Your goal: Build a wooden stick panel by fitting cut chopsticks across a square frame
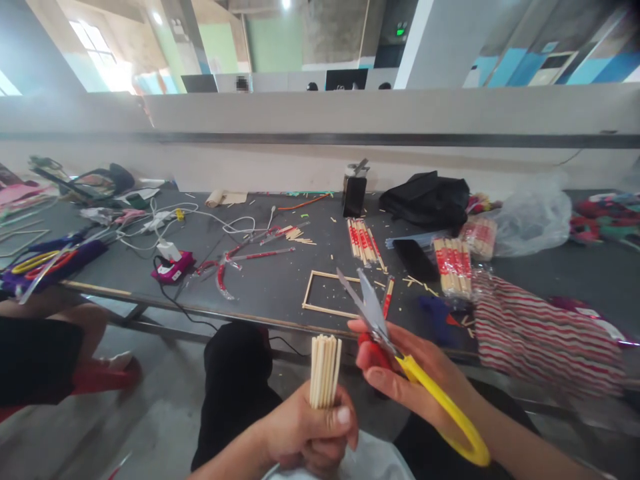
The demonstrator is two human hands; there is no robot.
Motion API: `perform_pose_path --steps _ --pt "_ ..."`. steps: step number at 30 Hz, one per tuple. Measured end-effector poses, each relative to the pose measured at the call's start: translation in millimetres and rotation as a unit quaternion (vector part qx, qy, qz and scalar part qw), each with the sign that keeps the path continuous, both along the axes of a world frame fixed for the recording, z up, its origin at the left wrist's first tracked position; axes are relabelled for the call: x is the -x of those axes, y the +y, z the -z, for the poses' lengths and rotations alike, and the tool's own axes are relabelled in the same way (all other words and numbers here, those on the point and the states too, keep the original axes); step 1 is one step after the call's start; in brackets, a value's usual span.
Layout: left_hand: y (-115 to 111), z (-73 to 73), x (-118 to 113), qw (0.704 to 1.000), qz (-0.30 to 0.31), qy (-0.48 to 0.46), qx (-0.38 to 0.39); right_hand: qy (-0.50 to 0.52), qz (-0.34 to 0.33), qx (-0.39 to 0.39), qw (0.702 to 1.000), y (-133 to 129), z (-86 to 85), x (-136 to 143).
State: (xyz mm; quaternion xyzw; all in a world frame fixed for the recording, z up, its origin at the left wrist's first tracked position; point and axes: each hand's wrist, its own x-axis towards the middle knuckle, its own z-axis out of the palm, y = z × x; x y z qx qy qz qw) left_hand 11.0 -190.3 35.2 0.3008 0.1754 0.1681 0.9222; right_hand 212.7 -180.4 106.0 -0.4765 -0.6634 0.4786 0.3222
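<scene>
A tight bundle of pale wooden chopsticks (325,373) stands upright in my left hand (317,430), whose fingers wrap round the lower part. To the right, scissors (375,313) with one yellow and one red handle are in my right hand (420,370), blades parted and pointing up and away. The red handle lies among the fingers; the yellow one sticks out over the wrist. Beyond the hands, a thin rectangular stick frame (330,312) lies flat at the table's near edge. Beside it lies a red-wrapped chopstick packet (389,297). The scissors and the chopsticks do not touch.
On the dark table (270,280) are chopstick packets (363,241), a black phone (414,259), a black bag (427,200), and a purple power socket (173,267) with cables. Torn red wrappers (223,277) are scattered to the left. Striped cloth (540,333) hangs at right. Another person's legs (65,347) show at left.
</scene>
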Motion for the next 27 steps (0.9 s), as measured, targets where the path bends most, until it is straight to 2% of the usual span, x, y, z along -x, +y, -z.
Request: perform_pose_path --steps 2,4,10,12,17,21,25,27 --pt "0.7 -0.8 0.4 1.0 0.015 -0.008 0.0 0.075 0.012 0.025 0.997 0.8 3.8 12.7" --pt "0.9 -2.3 0.6 1.0 0.016 -0.004 0.001 0.107 0.026 0.024 0.994 2.0 8.1 23.2" --pt "1.3 -2.3 2.4 0.999 -0.013 0.048 0.013 0.11 0.101 0.011 0.989 6.6 19.3 36.7" --pt "2.2 -0.5 2.7 0.997 -0.046 0.06 0.012 0.091 0.105 0.005 0.99 8.6 20.6 35.1" --pt "6.8 -1.8 -1.6 0.975 -0.181 0.122 -0.035 0.05 0.118 -0.042 0.991 13.7 17.5 29.3" --pt "12.2 -13.0 -3.4 0.95 -0.245 0.184 -0.063 -0.001 0.117 -0.102 0.988 15.9 11.9 24.2" --pt "17.6 -22.3 4.9 0.931 -0.294 0.202 -0.08 -0.121 0.104 -0.214 0.964 15.4 10.8 8.0" --pt "19.0 -23.8 9.8 0.922 -0.313 0.212 -0.079 -0.156 0.08 -0.234 0.956 13.9 12.0 -1.1"
